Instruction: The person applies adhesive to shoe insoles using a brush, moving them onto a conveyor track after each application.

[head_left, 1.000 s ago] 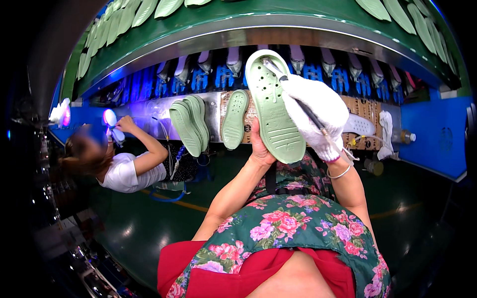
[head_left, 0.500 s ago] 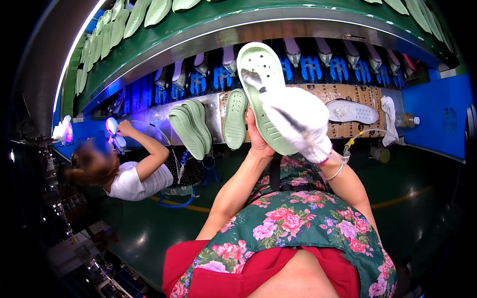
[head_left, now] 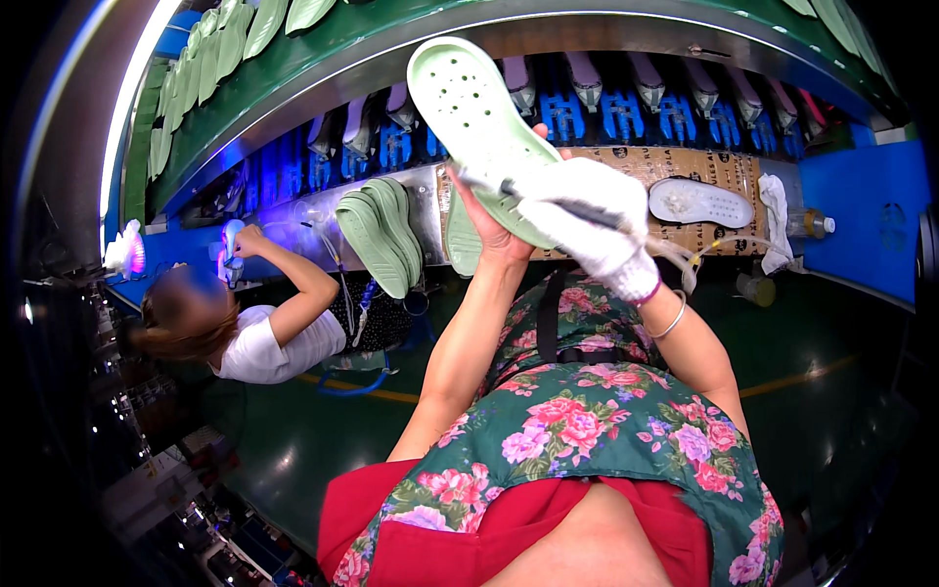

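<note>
Tilted up above the bench is a pale green shoe sole with small holes in its forefoot. My left hand is bare and wrapped round the middle and lower part of this sole from below. My right hand, in a white glove, is closed on a slim dark-handled brush, whose tip lies at the sole's middle. Motion blurs the brush end. Partly hidden behind my left hand, another green sole lies on the bench. Left of it is a stack of green soles.
Cardboard covers part of the bench, with a pale grey sole on it. A white cloth, clear tubing and a bottle are at the right. Blue clamps line the back. A co-worker works at the left.
The held sole has moved up and left, with my left hand. The brush has shifted from the forefoot toward the sole's middle, and its handle shows more across my glove.
</note>
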Demonstrator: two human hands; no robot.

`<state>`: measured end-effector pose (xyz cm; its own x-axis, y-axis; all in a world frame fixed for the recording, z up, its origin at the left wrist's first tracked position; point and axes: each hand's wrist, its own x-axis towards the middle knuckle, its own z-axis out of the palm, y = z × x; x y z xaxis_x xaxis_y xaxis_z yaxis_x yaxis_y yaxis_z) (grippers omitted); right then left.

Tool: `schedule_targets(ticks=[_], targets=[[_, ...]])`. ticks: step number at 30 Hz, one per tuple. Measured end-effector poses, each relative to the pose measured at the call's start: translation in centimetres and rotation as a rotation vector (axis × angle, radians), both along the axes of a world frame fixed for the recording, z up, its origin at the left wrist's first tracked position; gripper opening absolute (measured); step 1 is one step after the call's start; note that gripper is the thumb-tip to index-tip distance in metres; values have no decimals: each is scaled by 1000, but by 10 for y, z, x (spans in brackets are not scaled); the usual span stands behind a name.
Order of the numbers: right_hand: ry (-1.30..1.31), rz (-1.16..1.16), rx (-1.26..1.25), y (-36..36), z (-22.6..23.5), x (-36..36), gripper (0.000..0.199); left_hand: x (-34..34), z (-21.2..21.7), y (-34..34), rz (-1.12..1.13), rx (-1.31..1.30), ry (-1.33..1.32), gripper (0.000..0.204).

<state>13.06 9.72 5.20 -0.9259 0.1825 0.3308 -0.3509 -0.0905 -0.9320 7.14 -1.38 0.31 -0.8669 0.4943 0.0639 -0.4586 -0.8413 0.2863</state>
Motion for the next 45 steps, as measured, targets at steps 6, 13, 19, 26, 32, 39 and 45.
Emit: schedule_targets(ticks=[6,13,19,26,32,39,45], targets=[[267,-72,604,-4,4,2,24,-9,5,-2,-91,95,-99,89],[25,-22,212,11,-2,-4,23,-25,3,-8,-41,68,-42,91],[137,181,351,14,5,3,23,-40,-2,-23,-246,129,48,100],[119,155,449,5,5,15,19,-50,5,-32,-423,48,2,96],[39,32,382,12,0,8,19,-66,11,-33,-560,37,141,103],[-17,209,89,5,5,23,17,-82,9,-21,-644,139,323,103],[210,-85,521,17,9,17,22,-80,24,-20,-658,-51,172,101]])
